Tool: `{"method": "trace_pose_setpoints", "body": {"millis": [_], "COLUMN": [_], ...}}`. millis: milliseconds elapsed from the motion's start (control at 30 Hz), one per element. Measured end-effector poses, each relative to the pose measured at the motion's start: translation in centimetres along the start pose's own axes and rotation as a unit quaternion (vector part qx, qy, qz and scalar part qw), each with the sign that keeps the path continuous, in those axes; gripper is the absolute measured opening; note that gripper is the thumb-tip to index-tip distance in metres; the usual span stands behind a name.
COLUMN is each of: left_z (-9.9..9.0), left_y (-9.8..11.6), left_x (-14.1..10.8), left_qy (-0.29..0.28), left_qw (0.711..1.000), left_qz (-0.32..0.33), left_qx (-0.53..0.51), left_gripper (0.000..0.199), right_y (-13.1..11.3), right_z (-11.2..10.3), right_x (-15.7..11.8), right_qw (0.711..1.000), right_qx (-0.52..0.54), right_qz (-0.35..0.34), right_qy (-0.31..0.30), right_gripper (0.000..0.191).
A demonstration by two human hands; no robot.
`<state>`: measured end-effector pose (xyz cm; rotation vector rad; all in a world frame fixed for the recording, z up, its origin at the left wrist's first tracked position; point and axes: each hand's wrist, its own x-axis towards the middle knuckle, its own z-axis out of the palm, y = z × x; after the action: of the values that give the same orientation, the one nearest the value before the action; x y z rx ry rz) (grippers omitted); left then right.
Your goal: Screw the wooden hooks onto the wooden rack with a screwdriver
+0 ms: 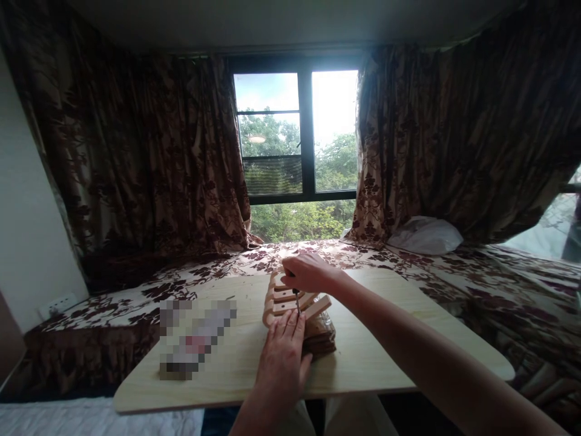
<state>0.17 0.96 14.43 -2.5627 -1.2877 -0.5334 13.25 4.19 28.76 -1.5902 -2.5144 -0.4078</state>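
Gripped in the right hand [308, 272] over the bench [367, 345], a screwdriver [297, 298] stands nearly vertical, tip down at the slatted wooden piece [285, 298], where the left hand [282, 346] lies outstretched.

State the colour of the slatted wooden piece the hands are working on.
The slatted wooden piece is pale tan, seen in the head view.
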Motion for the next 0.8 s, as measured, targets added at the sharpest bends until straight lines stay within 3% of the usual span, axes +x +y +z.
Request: {"method": "trace_pose_setpoints", "body": {"millis": [133, 333, 600, 800], "left_z": [-0.1, -0.1, -0.6, -0.6], "left_y": [0.4, 0.9, 1.0, 0.8], "left_x": [0.2, 0.2, 0.2, 0.1], "left_qy": [-0.003, -0.014, -0.034, -0.037], "left_qw": [1.000, 1.000, 0.999, 0.999], "left_qz": [-0.009, -0.025, -0.033, -0.040], "left_qx": [0.008, 0.012, -0.002, -0.005], "left_gripper": [0.064, 0.064, 0.065, 0.066], "right_y": [0.8, 1.5, 1.1, 0.8], "right_z": [0.1, -0.8, -0.1, -1.2], "right_x": [0.3, 0.1, 0.8, 0.9], "right_qw": [1.000, 0.998, 0.999, 0.997], "right_qx": [0.005, 0.027, 0.008, -0.002], "right_qz": [0.004, -0.044, 0.009, -0.012], "right_qy": [-0.009, -0.038, -0.048, -0.070], "right_gripper": [0.026, 0.026, 0.027, 0.025]}}
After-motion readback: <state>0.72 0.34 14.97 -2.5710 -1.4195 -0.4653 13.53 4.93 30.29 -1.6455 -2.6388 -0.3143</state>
